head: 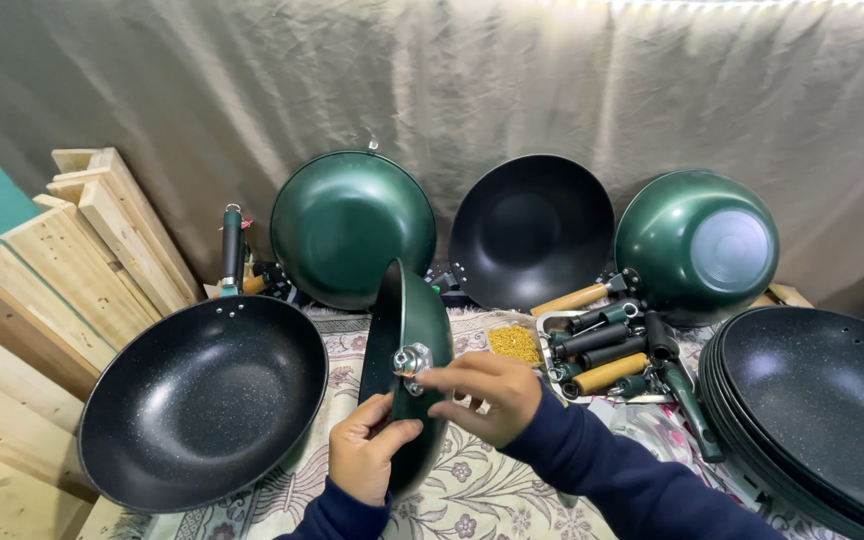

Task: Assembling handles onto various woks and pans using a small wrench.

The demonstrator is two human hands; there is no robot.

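Wooden planks (72,260) are leaning at far left, their lower ends running out of the frame. Beside them a speckled black wok (202,400) is tilting open toward the viewer, its handle (231,250) rising behind it. At centre, a green wok (407,370) is standing on edge on the tabletop (492,500), seen nearly edge-on, so its interior is largely hidden; its long axis is running roughly vertical, leaning slightly right at the top, with the green outside facing right. The left hand (364,452) is gripping the lower rim, fingers wrapped onto it, its palm side hidden. The right hand (482,395) is pinching a silver metal bracket (411,362) at the wok's rim; whether the bracket is fastened cannot be made out. Behind, three more woks are leaning against the draped cloth (552,90): one green (352,225), one black (532,230), one green bottom-out (697,245). A small heap of yellow bits (514,343) is lying beside a tray of loose handles (612,350), whose contents are overlapping and hard to count. At far right, a stack of black woks (822,410) is being cut off by the frame edge.
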